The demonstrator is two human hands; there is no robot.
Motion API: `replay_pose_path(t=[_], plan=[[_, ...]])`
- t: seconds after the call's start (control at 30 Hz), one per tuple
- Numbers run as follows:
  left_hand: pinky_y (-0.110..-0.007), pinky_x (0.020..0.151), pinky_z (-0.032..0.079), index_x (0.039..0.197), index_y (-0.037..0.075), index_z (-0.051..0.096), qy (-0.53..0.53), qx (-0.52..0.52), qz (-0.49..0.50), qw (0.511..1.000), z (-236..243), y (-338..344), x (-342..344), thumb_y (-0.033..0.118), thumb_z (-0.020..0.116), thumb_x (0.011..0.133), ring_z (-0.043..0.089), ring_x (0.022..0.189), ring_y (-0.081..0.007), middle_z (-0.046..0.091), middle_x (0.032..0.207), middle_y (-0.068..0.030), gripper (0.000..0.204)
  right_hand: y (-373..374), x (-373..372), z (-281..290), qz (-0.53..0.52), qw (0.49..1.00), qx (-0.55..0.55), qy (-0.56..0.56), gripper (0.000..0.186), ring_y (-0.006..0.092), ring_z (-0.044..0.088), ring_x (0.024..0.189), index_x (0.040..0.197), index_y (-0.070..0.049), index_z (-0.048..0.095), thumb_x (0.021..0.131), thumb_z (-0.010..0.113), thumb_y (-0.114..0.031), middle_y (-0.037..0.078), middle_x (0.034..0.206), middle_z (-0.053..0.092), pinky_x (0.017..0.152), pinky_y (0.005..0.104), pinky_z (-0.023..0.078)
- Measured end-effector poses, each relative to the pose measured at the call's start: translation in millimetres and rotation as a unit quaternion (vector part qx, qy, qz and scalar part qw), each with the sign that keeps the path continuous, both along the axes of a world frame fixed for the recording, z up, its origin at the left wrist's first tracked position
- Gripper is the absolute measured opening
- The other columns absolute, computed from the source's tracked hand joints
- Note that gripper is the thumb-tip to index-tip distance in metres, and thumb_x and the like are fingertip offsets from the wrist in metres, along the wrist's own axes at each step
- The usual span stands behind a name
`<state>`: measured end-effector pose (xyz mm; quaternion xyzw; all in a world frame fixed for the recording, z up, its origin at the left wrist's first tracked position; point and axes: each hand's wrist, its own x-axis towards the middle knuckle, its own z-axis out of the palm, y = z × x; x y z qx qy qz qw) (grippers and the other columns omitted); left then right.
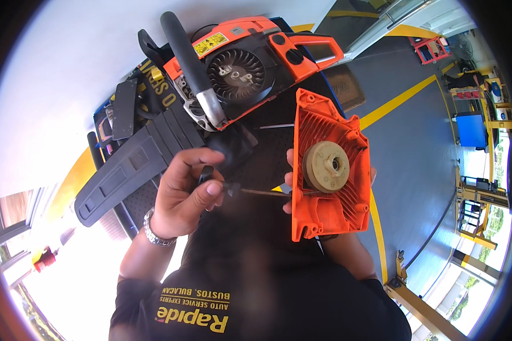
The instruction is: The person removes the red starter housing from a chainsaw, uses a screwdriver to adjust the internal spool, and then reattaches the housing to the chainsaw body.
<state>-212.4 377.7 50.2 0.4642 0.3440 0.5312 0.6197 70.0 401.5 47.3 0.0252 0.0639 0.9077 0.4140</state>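
Observation:
My left hand [179, 193] has its fingers closed round a black pull-start handle [206, 174]. From the handle a thin starter cord [261, 192] runs, stretched straight, to an orange recoil starter cover [355, 196]. My right hand [289, 179] grips that cover from behind, mostly hidden by it, with fingertips showing at both sides. The cover's ribbed inside faces up, with a tan round pulley [326, 166] in its middle. Beyond my hands lies an orange chainsaw [250, 34], its black finned flywheel [236, 74] exposed. A black bar cover [131, 170] extends from it to the left.
The chainsaw rests on a black perforated work surface [148, 196]. A thin metal rod [276, 126] lies near the saw. Dark loose parts [125, 108] sit at the left by a white wall. Yellow-lined grey floor [407, 153] and yellow lift equipment [478, 193] are on the right.

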Motion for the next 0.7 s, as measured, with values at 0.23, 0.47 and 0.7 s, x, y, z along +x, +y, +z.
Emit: replay_pose_path(t=[0.23,0.47,0.7], plan=[[-0.032,0.083,0.056,0.131,-0.001,0.055,0.142,0.166,-0.073,0.973,9.7,2.8,17.9,0.006,0.075,0.089,0.071,0.095,-0.0212,0.071,0.111,-0.0134,0.047,-0.2,-21.4,1.1,0.012,0.997,-0.043,-0.057,0.113,0.0555,0.038,0.136,0.157,-0.008,0.022,0.078,0.063,-0.078,0.028,0.156,0.027,0.103,0.0728,0.04],[-0.037,0.087,0.054,0.129,-0.002,0.058,0.208,0.192,-0.037,0.958,8.4,-4.0,16.3,0.009,0.077,0.086,0.069,0.102,-0.0276,0.069,0.12,-0.0166,0.047,5.2,-16.3,1.4,0.054,0.998,-0.002,-0.037,0.123,0.0528,0.032,0.141,0.158,-0.012,0.024,0.068,0.063,-0.087,0.024,0.158,0.03,0.11,0.0705,0.034],[-0.035,0.092,0.049,0.137,-0.001,0.052,0.202,0.078,0.038,0.976,-9.5,-17.0,12.1,0.02,0.071,0.092,0.064,0.105,-0.0208,0.066,0.116,-0.0131,0.053,22.4,-20.9,-3.8,0.07,0.997,0.032,0.03,0.131,0.0541,0.025,0.143,0.16,-0.011,0.01,0.067,0.075,-0.077,0.03,0.161,0.012,0.107,0.0758,0.029]])
